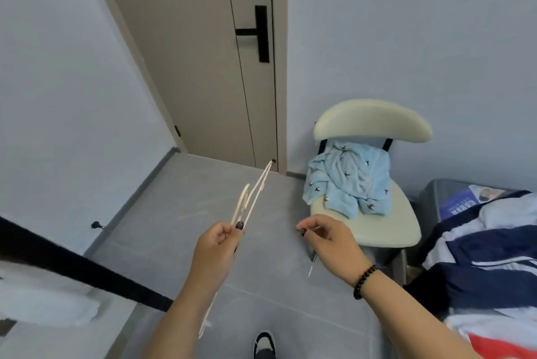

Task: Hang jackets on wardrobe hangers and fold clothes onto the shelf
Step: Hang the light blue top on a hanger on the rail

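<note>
My left hand (216, 245): pinching cream hanger (252, 193).
My right hand (328, 239): fingers loosely curled, possibly a thin wire; cannot tell.
Chair (386, 225): light-blue garment (348, 181).
Blue label (462, 201): writing unreadable.

Garment (350, 180) on chair (386, 222)

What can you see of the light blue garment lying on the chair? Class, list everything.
The light blue fleecy garment with small dark bird-like marks lies crumpled and unfolded on the cream padded chair, bunched against the gap under the curved backrest. Its soft fabric is heavily creased; two lobes, perhaps sleeves or hems, droop toward the seat's front. It covers the back and left of the seat. Neither hand touches it; the right hand hovers just in front.
</note>
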